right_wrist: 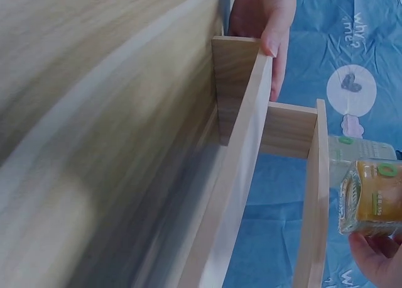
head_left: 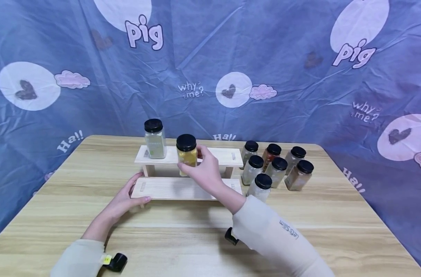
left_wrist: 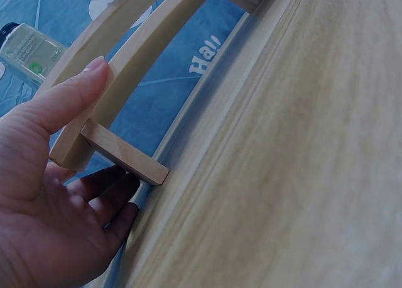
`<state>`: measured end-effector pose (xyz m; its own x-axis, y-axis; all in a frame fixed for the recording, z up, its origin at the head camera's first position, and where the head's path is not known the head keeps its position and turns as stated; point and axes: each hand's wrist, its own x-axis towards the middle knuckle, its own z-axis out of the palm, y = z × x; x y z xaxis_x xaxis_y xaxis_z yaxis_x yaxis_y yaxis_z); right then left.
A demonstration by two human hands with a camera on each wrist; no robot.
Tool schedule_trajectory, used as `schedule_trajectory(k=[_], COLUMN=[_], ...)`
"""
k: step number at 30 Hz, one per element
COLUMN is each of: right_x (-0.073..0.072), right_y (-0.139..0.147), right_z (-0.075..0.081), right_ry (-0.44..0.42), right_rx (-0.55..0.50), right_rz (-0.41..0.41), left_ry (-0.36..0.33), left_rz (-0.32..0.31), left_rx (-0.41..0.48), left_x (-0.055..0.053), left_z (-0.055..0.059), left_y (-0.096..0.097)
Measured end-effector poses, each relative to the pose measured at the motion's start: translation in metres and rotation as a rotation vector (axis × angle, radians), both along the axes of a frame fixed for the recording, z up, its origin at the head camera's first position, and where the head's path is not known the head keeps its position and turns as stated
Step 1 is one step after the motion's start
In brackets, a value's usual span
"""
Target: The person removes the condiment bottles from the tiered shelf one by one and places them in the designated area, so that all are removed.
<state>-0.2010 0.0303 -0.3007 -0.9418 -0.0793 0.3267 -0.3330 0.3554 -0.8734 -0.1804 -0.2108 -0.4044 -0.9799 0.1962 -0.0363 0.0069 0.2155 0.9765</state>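
A two-step pale wooden rack point(head_left: 176, 189) stands on the table. My left hand point(head_left: 122, 198) grips the left end of its lower step; the left wrist view shows the thumb on the step's edge and the other fingers by the leg. My right hand point(head_left: 208, 172) pinches a square glass spice jar point(head_left: 187, 157) with a black lid and yellow-orange contents. It is held upright in front of the upper step, and in the right wrist view the jar point(right_wrist: 380, 197) looks apart from the wood. Another black-lidded jar point(head_left: 156, 143), with pale contents, stands at the upper step's left end.
Right of the rack stand several black-lidded jars, among them a red one point(head_left: 271, 154), a brown one point(head_left: 298, 176) and a whitish one point(head_left: 260, 188) nearest the front. A blue printed cloth point(head_left: 203, 57) hangs behind the wooden table point(head_left: 182, 242).
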Motion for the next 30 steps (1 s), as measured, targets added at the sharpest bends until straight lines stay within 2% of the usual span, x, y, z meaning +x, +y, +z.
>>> schedule_trajectory(k=[6, 14, 18, 30], right_x=[0.012, 0.019, 0.023, 0.029], right_y=[0.014, 0.042, 0.060, 0.103], right_z=[0.000, -0.001, 0.000, 0.007], right_ry=[0.007, 0.045, 0.058, -0.012], right_rx=[-0.016, -0.034, -0.021, 0.018], right_rz=[0.038, 0.043, 0.019, -0.067], left_ry=[0.001, 0.004, 0.006, 0.008], left_rz=[0.006, 0.005, 0.002, 0.003], left_rx=[-0.007, -0.012, -0.002, -0.012], left_x=[0.000, -0.001, -0.001, 0.000], left_z=[0.000, -0.001, -0.001, 0.001], left_y=[-0.001, 0.000, 0.000, 0.000])
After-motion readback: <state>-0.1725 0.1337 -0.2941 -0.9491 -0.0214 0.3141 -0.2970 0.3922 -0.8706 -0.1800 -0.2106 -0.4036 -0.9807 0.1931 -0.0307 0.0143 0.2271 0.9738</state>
